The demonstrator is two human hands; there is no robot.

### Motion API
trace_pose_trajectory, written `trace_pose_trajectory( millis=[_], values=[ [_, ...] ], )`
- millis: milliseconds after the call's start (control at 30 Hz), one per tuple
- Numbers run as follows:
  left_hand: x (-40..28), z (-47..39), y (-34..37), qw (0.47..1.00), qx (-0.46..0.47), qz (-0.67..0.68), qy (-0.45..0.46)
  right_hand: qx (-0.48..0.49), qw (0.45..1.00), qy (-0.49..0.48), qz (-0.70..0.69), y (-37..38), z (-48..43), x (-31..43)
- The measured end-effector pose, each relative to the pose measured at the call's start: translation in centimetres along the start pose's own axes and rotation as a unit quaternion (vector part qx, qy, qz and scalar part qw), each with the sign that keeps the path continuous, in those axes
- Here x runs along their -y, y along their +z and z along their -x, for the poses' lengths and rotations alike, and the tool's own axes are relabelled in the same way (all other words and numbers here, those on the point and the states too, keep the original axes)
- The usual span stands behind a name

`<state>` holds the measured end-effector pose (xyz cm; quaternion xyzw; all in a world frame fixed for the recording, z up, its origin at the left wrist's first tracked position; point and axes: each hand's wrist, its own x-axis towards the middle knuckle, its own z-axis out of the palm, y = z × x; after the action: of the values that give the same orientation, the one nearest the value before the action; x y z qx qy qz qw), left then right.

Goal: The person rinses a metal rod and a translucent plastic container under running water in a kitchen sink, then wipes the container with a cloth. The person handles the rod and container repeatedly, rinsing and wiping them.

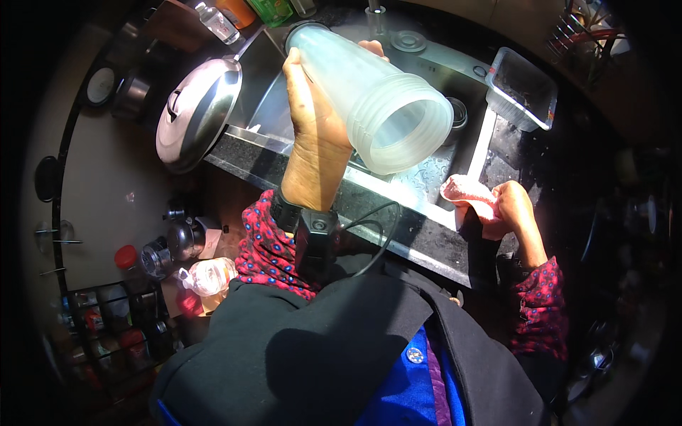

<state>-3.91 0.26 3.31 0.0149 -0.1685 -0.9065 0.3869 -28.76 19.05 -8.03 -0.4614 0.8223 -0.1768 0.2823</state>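
Note:
My left hand [319, 106] grips a translucent plastic bottle [367, 90] with a wide threaded mouth. The bottle is tilted, its open mouth facing me and to the right, its dark-ended base up at the far left. Both are held above a stainless steel sink [431, 168] whose floor is wet. My right hand [514, 207] holds a pink cloth [471, 197] over the sink's right front corner. A round lid [409, 41] lies on the sink's back ledge. Behind the bottle's mouth, a small round dark-rimmed item [457, 113] is partly hidden.
A large metal pot lid [197, 114] leans at the sink's left. A clear plastic tray [519, 90] with dark residue sits on the right counter. Several bottles [218, 24] stand at the back left. A black stone counter edge [410, 239] runs before me. Jars and a plastic jug [210, 276] are low left.

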Motion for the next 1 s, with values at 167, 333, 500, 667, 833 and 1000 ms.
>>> trace_pose_trajectory(
  millis=[167, 333, 500, 667, 833, 1000],
  values=[
    [0.8, -0.4, -0.2, 1.0, 0.028, 0.002, 0.013, 0.055, 0.851, -0.029, -0.522, -4.5, 2.3, 3.7],
    [2.3, -1.2, 0.4, 0.993, -0.02, -0.098, 0.056, 0.031, 0.78, -0.303, -0.547, -9.3, 5.5, 9.0],
    [3.6, -2.1, 0.6, 0.987, -0.103, -0.108, 0.055, -0.198, 0.782, -0.454, -0.378, -8.0, 7.4, 13.7],
    [4.0, -2.6, 0.3, 0.986, -0.072, -0.107, 0.106, -0.445, 0.8, -0.402, -0.011, -4.4, 5.0, 15.5],
    [4.2, -2.7, 0.6, 0.98, -0.103, -0.113, 0.128, -0.407, 0.858, -0.314, 0.013, -2.7, 4.4, 14.5],
    [3.8, -2.1, 2.3, 0.955, -0.082, -0.199, 0.204, -0.202, 0.932, -0.153, -0.258, -0.8, 3.7, 14.6]
  ],
)
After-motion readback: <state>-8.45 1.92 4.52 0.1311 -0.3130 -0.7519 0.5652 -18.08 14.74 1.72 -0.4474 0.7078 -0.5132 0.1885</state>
